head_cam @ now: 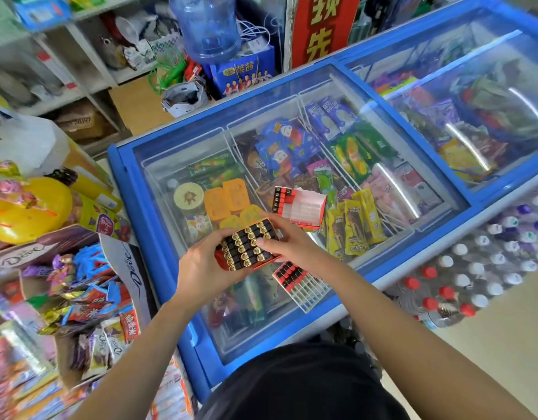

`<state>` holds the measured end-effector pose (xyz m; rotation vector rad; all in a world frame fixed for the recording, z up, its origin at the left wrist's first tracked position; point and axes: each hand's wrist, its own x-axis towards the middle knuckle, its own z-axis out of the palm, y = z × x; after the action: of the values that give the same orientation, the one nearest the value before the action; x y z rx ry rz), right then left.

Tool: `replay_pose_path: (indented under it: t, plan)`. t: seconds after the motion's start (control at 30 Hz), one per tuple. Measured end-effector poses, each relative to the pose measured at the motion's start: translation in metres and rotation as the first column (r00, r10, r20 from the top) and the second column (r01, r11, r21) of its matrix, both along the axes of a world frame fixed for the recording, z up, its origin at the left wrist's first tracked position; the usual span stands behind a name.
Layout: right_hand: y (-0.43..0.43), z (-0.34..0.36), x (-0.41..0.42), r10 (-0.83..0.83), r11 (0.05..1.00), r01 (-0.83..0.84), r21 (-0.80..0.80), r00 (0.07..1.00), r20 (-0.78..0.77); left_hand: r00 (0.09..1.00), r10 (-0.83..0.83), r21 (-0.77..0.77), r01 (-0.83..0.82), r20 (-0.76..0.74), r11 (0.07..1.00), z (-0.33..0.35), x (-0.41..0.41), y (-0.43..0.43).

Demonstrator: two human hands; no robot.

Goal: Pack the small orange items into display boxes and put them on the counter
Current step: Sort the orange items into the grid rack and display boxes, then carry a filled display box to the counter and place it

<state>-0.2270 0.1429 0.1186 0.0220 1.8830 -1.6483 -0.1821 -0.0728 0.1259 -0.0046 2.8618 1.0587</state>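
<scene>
An orange display box packed with rows of small black-and-gold-topped items is held above the freezer lid. My left hand grips its left end from below. My right hand curls round its right side, fingers over the top row. Two more display boxes lie on the glass: one beyond my hands, mostly empty white slots with one row filled, and one nearer me, about half filled.
The blue-framed chest freezer with sliding glass lids holds ice creams. A candy counter with Dove boxes stands at left. Shrink-wrapped bottled water sits on the floor at right. Shelves and a water jug are behind.
</scene>
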Motion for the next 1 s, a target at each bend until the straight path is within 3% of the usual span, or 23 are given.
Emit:
replay_pose_path:
  t: [0.27,0.33,0.47,0.57,0.67,1.0]
  plan:
    - [0.005,0.002,0.041,-0.248,0.927,0.288,-0.239,0.951,0.185,0.981,-0.191,-0.078,0.193,0.024,0.978,0.027,0.009,0.002]
    - [0.005,0.001,0.055,-0.296,0.903,0.345,-0.257,0.931,0.211,0.975,-0.218,0.031,0.217,0.04,0.976,0.026,0.015,-0.002]
    - [0.008,-0.001,0.079,-0.42,0.837,0.481,-0.261,0.871,0.257,0.969,-0.164,0.467,0.06,0.185,0.882,0.014,0.029,-0.01]
    - [0.01,0.002,0.094,-0.458,0.814,0.518,-0.264,0.85,0.259,0.926,-0.183,0.642,-0.078,0.33,0.762,0.007,0.044,-0.004]
    - [0.012,0.005,0.108,-0.472,0.809,0.529,-0.256,0.844,0.254,0.898,-0.183,0.718,-0.182,0.399,0.672,0.004,0.061,0.006]
    - [0.03,-0.001,0.147,-0.315,0.885,0.375,-0.275,0.919,0.238,0.916,0.013,0.736,-0.331,0.402,0.59,-0.008,0.122,0.031]
